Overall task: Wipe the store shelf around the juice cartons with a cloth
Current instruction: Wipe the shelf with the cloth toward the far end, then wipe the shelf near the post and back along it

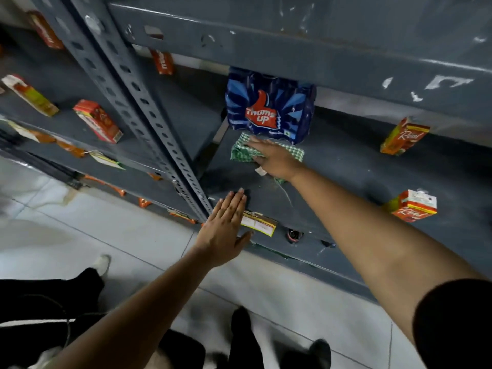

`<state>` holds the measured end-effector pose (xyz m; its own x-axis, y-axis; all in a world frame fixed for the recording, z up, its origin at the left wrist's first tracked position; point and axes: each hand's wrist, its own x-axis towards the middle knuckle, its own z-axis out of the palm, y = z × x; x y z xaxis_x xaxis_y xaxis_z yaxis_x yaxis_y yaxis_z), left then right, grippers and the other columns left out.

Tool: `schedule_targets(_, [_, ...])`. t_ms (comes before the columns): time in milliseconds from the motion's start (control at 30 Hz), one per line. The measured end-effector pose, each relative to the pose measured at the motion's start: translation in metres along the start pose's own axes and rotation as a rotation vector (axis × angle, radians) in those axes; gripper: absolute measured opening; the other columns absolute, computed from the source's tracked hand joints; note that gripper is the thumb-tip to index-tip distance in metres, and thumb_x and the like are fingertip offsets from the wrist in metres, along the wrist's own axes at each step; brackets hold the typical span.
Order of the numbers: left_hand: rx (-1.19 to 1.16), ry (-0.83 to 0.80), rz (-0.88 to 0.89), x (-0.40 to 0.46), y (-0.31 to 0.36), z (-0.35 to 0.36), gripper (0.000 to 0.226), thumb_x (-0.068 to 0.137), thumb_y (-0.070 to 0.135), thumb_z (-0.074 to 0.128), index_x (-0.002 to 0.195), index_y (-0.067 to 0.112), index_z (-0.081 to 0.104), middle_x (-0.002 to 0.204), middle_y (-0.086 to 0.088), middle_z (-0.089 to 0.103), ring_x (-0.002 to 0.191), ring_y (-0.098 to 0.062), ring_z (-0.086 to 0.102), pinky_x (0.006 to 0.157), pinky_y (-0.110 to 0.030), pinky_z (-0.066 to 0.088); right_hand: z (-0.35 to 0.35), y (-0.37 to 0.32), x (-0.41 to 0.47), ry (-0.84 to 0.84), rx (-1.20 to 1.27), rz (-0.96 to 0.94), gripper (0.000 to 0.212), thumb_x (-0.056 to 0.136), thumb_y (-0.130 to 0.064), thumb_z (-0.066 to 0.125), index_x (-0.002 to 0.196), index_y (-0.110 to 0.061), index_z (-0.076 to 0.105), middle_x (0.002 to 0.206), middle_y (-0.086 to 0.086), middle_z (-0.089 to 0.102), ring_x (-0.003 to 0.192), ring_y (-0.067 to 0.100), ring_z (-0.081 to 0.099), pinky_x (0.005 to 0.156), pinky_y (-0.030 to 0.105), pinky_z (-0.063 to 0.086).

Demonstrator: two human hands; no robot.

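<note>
My right hand [274, 158] presses flat on a green-and-white checked cloth [241, 151] lying on the grey metal shelf [346, 169], just in front of a blue Thums Up pack [269, 107]. My left hand [226, 227] rests flat and open on the shelf's front edge, beside a yellow price label [259, 223]. Two orange juice cartons stand to the right: one at the back [404, 135], one nearer the front edge [412, 206].
A perforated grey upright [149, 121] divides this bay from the left one, where more cartons [97, 121] stand on shelves. An upper shelf [292, 46] overhangs the pack. Pale floor tiles [106, 241] and dark shoes lie below.
</note>
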<state>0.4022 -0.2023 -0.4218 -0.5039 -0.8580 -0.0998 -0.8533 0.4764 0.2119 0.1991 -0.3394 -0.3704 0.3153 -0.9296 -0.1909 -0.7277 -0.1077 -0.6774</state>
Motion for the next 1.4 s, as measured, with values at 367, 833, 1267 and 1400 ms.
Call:
schedule_targets(367, [0.032,0.129,0.03,0.003,0.01,-0.019,0.082,0.098,0.06,0.037,0.157,0.014,0.002,0.163,-0.011,-0.014,0.15,-0.029,-0.014,0.122,-0.042,-0.004,-0.017,-0.012,-0.008,-0.197,0.127,-0.025,0.042,0.09,-0.021,0.06,0.13,-0.032,0.057,0.155,0.006,0.035,0.145,0.022,0.025,0.118,0.036,0.019])
schedule_targets(833, [0.043,-0.029,0.068,0.006,-0.018,-0.003,0.096,0.091,0.073,0.015,0.154,0.005,-0.006,0.164,-0.011,-0.011,0.15,-0.026,-0.017,0.122,-0.045,-0.002,0.049,0.026,-0.131,-0.22,0.168,0.032,0.037,0.088,-0.017,0.064,0.125,-0.018,0.063,0.135,0.004,0.058,0.128,0.018,0.05,0.113,0.039,0.033])
schedule_targets(1267, [0.106,-0.065,0.0,0.004,-0.021,0.007,0.096,0.09,0.075,0.004,0.155,0.004,-0.002,0.164,-0.011,-0.007,0.151,-0.028,-0.012,0.123,-0.045,0.002,-0.002,0.012,-0.149,0.122,-0.042,0.127,0.033,0.096,-0.02,0.051,0.128,-0.017,0.054,0.12,0.014,0.065,0.091,0.026,0.064,0.078,0.034,0.05])
schedule_targets(1400, [0.094,-0.057,0.007,0.007,-0.014,0.006,0.094,0.093,0.074,0.009,0.155,0.005,0.0,0.165,-0.01,-0.006,0.151,-0.028,-0.011,0.123,-0.045,0.003,0.041,0.035,-0.156,-0.046,-0.299,0.081,0.06,0.096,-0.044,0.041,0.15,-0.026,0.022,0.162,0.002,0.014,0.148,0.026,0.015,0.121,0.041,0.011])
